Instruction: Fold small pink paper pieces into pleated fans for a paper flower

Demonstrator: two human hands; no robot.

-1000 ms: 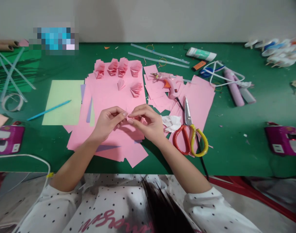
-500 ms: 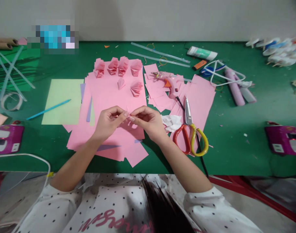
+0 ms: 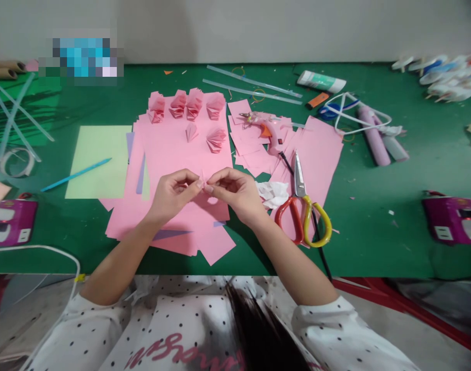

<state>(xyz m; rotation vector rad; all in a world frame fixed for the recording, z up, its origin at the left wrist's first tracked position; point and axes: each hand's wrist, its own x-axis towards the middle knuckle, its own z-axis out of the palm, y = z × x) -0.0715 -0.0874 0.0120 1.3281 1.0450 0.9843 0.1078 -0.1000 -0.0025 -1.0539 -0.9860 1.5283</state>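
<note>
Between my two hands is a small folded piece of pink paper (image 3: 203, 180), mostly hidden by my fingertips. My left hand (image 3: 177, 191) pinches its left side, and my right hand (image 3: 235, 195) pinches the right side with thumb and forefinger. Both hands hover over a stack of pink paper sheets (image 3: 169, 149). Farther back on that stack stand several pleated pink paper pieces (image 3: 195, 104), with a small pleated piece (image 3: 191, 133) and a fuller fan-folded one (image 3: 216, 140) nearer to me.
Right of the stack lie a pink glue gun (image 3: 272, 131), scissors (image 3: 300, 206) with red and yellow handles, and crumpled white tissue (image 3: 273, 194). Clear glue sticks (image 3: 253, 93) are at the back. A blue pencil (image 3: 77, 174) rests on pale green paper (image 3: 100, 144) to the left.
My hands stay nearly in place, still pinching the pink paper. The whole view shifts very slightly; nothing on the table has visibly been moved.
</note>
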